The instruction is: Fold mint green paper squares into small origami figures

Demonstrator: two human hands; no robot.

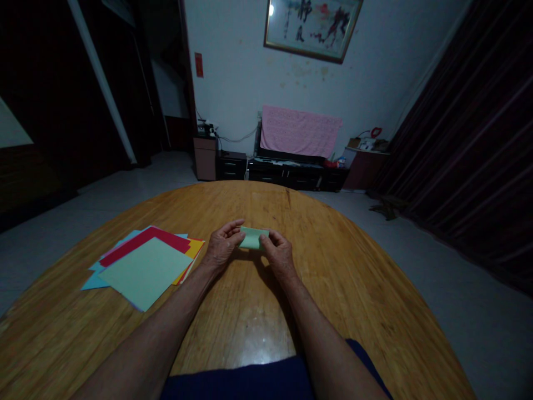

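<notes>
A small green folded paper (252, 238) is held up just above the round wooden table, between my two hands. My left hand (224, 243) pinches its left edge, the thumb on the near face. At its right edge my right hand (276, 248) grips it in the same way, thumb in front and fingers behind. The paper looks like a short, wide rectangle, and its shadow falls on the wood beneath.
On the table (341, 278) to the left lies a fanned stack of coloured sheets, with a pale green sheet (147, 272) on top and a red sheet (162, 238) below. Beyond the table stands a low black cabinet (287, 176) with a pink cloth (297, 132) above it.
</notes>
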